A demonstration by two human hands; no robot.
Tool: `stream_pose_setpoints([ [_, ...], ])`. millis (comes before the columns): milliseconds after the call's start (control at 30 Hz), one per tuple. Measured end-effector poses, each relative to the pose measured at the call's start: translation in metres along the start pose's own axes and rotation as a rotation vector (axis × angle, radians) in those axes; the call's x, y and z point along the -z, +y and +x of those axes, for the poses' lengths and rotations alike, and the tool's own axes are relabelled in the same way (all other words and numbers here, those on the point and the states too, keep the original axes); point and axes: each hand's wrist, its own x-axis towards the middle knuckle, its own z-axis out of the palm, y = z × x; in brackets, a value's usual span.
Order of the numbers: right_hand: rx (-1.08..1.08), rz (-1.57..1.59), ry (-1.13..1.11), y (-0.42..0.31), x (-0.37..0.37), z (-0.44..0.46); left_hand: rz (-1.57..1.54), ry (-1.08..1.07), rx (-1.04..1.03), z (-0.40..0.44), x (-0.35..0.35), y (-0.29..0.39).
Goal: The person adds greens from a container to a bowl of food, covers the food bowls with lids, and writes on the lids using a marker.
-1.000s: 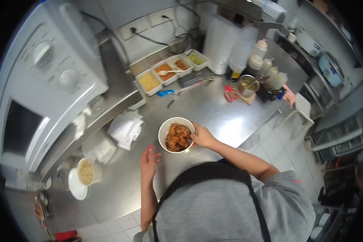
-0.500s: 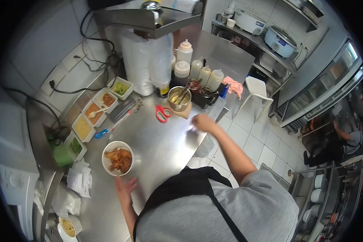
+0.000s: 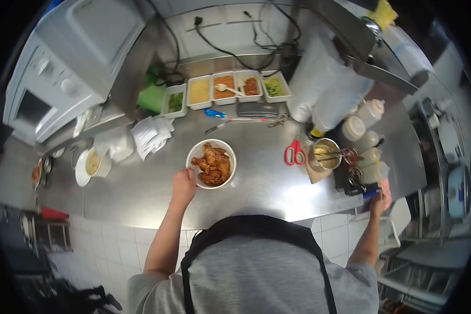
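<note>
A white bowl [image 3: 232, 157] of brown glazed chicken pieces [image 3: 213, 165] stands on the steel counter [image 3: 256, 193]. My left hand [image 3: 184, 186] pinches the bowl's lower left rim. Far to the right, my right hand [image 3: 383, 200] is at a pink cloth [image 3: 385, 187], beside a blue item at the counter's edge; its fingers are small and partly hidden, so its grip is unclear. Red scissors [image 3: 294, 153] lie to the right of the bowl, next to a metal pot [image 3: 325, 154] with utensils in it.
Food tubs [image 3: 199, 91] line the back wall, with a dark case [image 3: 257, 110] before them. Squeeze bottles [image 3: 371, 112] stand at the right. White papers [image 3: 153, 137], a tub of pale food [image 3: 93, 163] and a white appliance [image 3: 52, 78] are at the left.
My left hand has moved from beside the bowl onto its rim. My right hand has left the bowl and reached far right to the pink cloth. The camera view has turned.
</note>
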Motion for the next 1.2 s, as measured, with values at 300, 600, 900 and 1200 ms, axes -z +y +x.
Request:
stream_pose_setpoints([
  [300,-0.336,0.583,-0.016,-0.028,0.054,0.022,-0.030,-0.042,0.148,-0.031,0.005,-0.024],
  [600,0.072,1.464,-0.343,-0.301,0.220,0.027,-0.256,-0.391,0.297,-0.026,0.062,-0.009],
  [900,-0.187,1.373,-1.045,-0.574,0.107,-0.068,-0.231,-0.536,-0.012,-0.020,0.050,-0.033],
  [1200,0.573,0.605,-0.562,-0.653,0.101,-0.053,-0.257,-0.586,-0.119,-0.021,0.064,-0.030],
])
